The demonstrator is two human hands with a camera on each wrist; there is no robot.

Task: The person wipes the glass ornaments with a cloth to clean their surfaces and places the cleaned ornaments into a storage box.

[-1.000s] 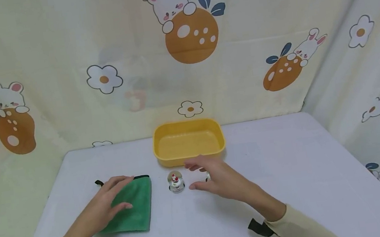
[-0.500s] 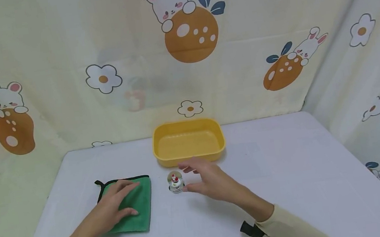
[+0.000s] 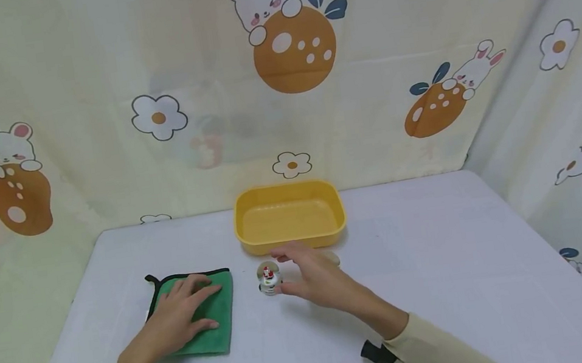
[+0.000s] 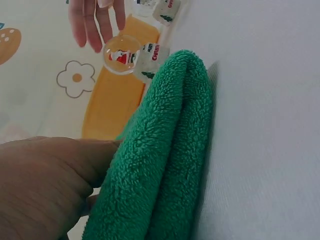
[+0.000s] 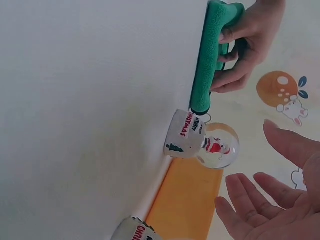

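My left hand [image 3: 177, 320] rests on a folded green towel [image 3: 224, 313] with black edging, thumb and fingers spread over its top. In the left wrist view the thick fold of the towel [image 4: 150, 150] fills the middle. To the right of the towel stands a small snow globe [image 3: 269, 278] with a red-and-white figure inside; its white base reads "Christmas" in the right wrist view. My right hand [image 3: 311, 277] hovers round the right side of this globe, fingers and thumb apart and holding nothing. A second snow globe [image 3: 332, 257] is mostly hidden behind that hand.
A yellow rectangular tub [image 3: 288, 212] sits at the back of the white table [image 3: 417, 263], just beyond the globes. Patterned curtains [image 3: 101, 163] hang behind the table and along its right side.
My left hand has come down and to the right onto the towel. The right hand has shifted left, from the second globe towards the first. Towel, globes and tub stay put.
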